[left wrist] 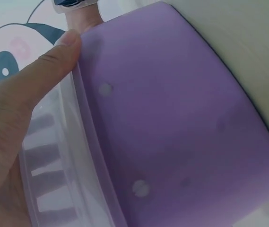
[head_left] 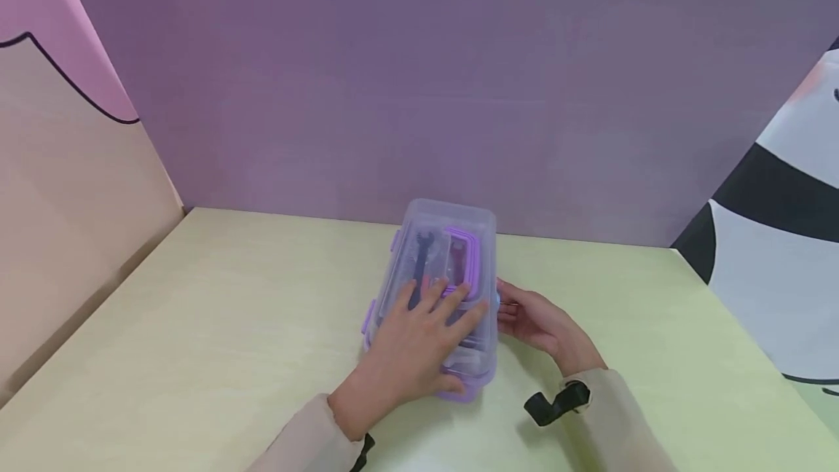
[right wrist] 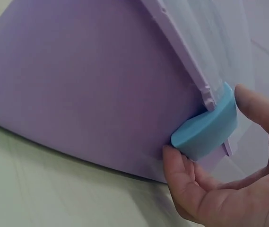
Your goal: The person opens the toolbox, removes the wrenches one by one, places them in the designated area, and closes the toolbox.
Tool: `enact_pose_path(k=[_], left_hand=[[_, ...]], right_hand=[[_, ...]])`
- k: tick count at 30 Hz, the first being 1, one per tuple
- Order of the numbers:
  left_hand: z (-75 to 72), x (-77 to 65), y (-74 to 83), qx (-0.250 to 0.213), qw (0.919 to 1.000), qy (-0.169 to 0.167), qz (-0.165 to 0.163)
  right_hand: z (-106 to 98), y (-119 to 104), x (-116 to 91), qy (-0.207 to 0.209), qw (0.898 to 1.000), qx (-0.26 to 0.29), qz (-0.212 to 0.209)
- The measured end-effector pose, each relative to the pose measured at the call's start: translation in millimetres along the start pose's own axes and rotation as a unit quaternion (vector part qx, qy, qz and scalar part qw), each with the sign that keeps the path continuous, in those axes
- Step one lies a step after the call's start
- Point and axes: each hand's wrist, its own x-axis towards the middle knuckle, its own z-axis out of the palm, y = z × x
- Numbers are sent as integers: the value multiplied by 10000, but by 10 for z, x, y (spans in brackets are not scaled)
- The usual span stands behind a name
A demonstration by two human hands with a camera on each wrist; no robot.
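A purple toolbox (left wrist: 172, 104) with a clear lid (head_left: 452, 213) stands on the table. Through the lid a dark toy wrench (head_left: 421, 257) shows, and a purple carry handle (head_left: 473, 261) lies folded on top. My left hand (head_left: 409, 348) rests spread across the near part of the lid, its thumb at the near edge. On the box's right side is a light blue latch (right wrist: 207, 127). My right hand (head_left: 540, 323) pinches this latch, with the thumb at its upper edge and the fingertips (right wrist: 174, 163) under its lower end.
Purple latches (head_left: 368, 317) sit along the box's left side. The pale table (head_left: 262, 297) meets a purple wall panel (head_left: 426, 93) behind the box. A black strap (head_left: 557, 404) hangs from the right sleeve.
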Motion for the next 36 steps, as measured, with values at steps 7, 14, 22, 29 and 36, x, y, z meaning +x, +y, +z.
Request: enact_pose_path(k=[7,14,22,29,36], left_hand=[[-22,-23,41,-44,9999,-128,56],[-21,-23,63,62,9999,-29,148],[-2,-32,85,-2,9999,-46,126],[-5,-48,71,30,9998,69,166],[-1,-48,47,-25,9996,211,179]], right_hand=[[33,56,43,-43,10000,59,-9],[11,72,41,-175,9998,76,-112],[-13,112,15,-447,9983,367,-40],[39,73,1,-109,9998,10,-135],[63,39,8,84,9997,-193,-85]])
